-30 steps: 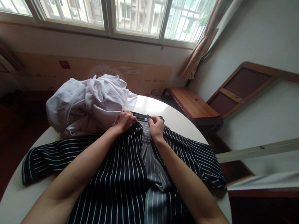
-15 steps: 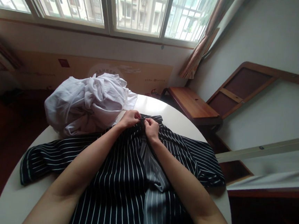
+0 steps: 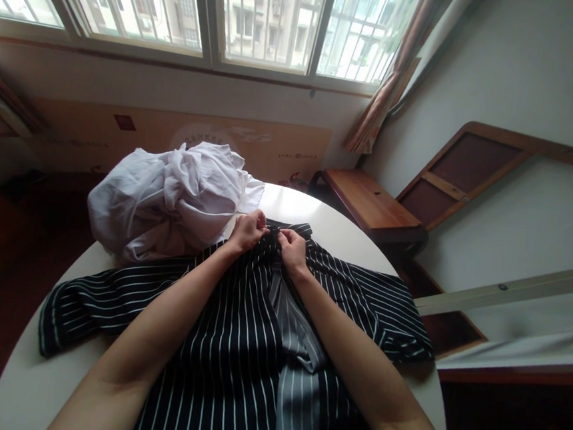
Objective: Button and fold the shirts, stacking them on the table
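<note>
A black shirt with white stripes point(image 3: 230, 344) lies spread over a round white table, its sleeves out to both sides and its collar at the far end. My left hand point(image 3: 249, 230) pinches the cloth just below the collar, fingers closed. Close beside it, my right hand point(image 3: 292, 250) pinches the other side of the front opening. Below the hands the front hangs apart, with the greyish inner side of the cloth showing. Whether a button sits between my fingertips is too small to make out.
A heap of crumpled white cloth point(image 3: 177, 199) rests on the far left of the table point(image 3: 19, 372). Beyond the table, a wooden bench point(image 3: 368, 199) stands by the right wall. A barred window point(image 3: 268, 19) and a long cardboard box point(image 3: 148, 129) are in front.
Both hands stay at the collar. My left hand's fingers have shifted slightly, and the shirt lies as before. The view has moved a little.
</note>
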The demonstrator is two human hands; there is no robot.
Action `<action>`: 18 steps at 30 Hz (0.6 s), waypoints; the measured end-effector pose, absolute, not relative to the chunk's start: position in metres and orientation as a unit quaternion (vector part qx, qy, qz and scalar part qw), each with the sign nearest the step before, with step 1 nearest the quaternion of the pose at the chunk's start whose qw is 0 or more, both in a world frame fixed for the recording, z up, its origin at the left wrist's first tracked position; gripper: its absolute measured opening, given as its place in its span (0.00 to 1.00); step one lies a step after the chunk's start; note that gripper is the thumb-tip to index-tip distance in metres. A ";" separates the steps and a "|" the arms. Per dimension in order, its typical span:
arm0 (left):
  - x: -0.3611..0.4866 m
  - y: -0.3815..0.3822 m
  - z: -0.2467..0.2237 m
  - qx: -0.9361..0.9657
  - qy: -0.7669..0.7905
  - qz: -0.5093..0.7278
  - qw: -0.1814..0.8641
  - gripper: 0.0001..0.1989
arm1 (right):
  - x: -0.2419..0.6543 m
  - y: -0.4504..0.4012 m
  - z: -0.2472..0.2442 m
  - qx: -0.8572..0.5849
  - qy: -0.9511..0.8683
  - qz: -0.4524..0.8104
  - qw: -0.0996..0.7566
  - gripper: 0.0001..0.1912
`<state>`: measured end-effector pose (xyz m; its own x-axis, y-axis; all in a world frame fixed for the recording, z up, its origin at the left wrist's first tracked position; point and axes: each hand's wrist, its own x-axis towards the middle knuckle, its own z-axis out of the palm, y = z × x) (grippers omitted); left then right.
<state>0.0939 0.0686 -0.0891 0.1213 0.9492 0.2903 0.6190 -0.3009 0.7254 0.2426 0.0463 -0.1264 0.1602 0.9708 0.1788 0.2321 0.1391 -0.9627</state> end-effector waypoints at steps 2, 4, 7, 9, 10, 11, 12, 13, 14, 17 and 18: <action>0.094 0.066 -0.091 0.714 0.538 0.391 0.220 0.06 | 0.243 0.046 -0.127 -0.533 -0.550 0.368 0.527 0.13; 0.094 0.064 -0.093 0.713 0.527 0.406 0.220 0.05 | 0.242 0.046 -0.127 -0.522 -0.552 0.375 0.531 0.13; 0.094 0.064 -0.097 0.721 0.510 0.413 0.224 0.04 | 0.242 0.047 -0.127 -0.522 -0.552 0.374 0.532 0.13; 0.093 0.063 -0.099 0.725 0.504 0.412 0.225 0.03 | 0.242 0.047 -0.127 -0.524 -0.555 0.368 0.531 0.13; 0.093 0.063 -0.100 0.725 0.504 0.411 0.226 0.03 | 0.242 0.047 -0.126 -0.527 -0.557 0.361 0.531 0.13; 0.093 0.062 -0.101 0.724 0.506 0.411 0.226 0.03 | 0.243 0.047 -0.126 -0.533 -0.559 0.350 0.530 0.12; 0.093 0.062 -0.101 0.722 0.507 0.411 0.228 0.03 | 0.243 0.046 -0.125 -0.539 -0.562 0.339 0.528 0.12; 0.093 0.061 -0.101 0.720 0.509 0.412 0.229 0.03 | 0.243 0.046 -0.125 -0.545 -0.566 0.330 0.524 0.12; 0.093 0.060 -0.102 0.719 0.511 0.413 0.226 0.03 | 0.243 0.046 -0.124 -0.549 -0.570 0.323 0.519 0.12; 0.093 0.058 -0.103 0.720 0.514 0.421 0.197 0.04 | 0.244 0.044 -0.122 -0.554 -0.585 0.316 0.502 0.11; 0.093 0.058 -0.103 0.721 0.516 0.425 0.181 0.04 | 0.244 0.044 -0.122 -0.553 -0.589 0.315 0.498 0.11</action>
